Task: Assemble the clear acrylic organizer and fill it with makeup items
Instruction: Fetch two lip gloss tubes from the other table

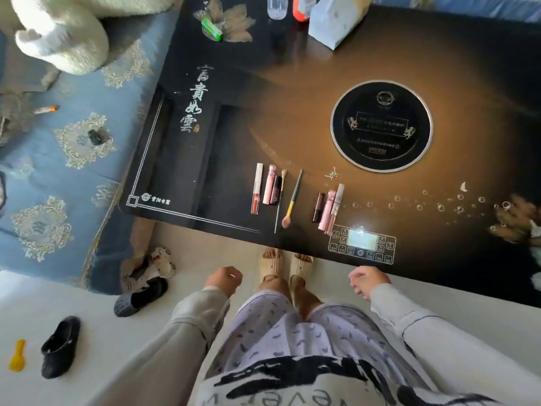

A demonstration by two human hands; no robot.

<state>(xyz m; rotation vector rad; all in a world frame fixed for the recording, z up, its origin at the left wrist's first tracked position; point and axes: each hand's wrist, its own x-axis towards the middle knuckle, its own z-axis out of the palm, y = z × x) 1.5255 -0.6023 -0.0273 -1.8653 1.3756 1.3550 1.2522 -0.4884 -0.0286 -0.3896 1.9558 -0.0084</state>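
Makeup lies in a row near the front edge of the dark glossy table [292, 92]. On the left are a white-capped lip gloss [257, 189], a pink tube [269, 185] and a dark tube [276, 191]. A thin brush [280, 200] and a green-and-yellow brush [293, 199] lie in the middle. To the right sit a dark brown tube [317, 207], a pink tube [327, 210] and a silver-capped gloss [336, 207]. My left hand [224, 280] and right hand [367, 279] hang below the table edge, fingers loosely curled, holding nothing. No acrylic organizer is visible.
A round cooktop plate [381, 126] and a touch control panel [361, 244] are set into the table. A tissue pack [332, 20], a clear bottle [277, 5] and a green lighter [212, 29] stand at the far side. A blue sofa [73, 148] lies left; dark clogs [60, 347] on the floor.
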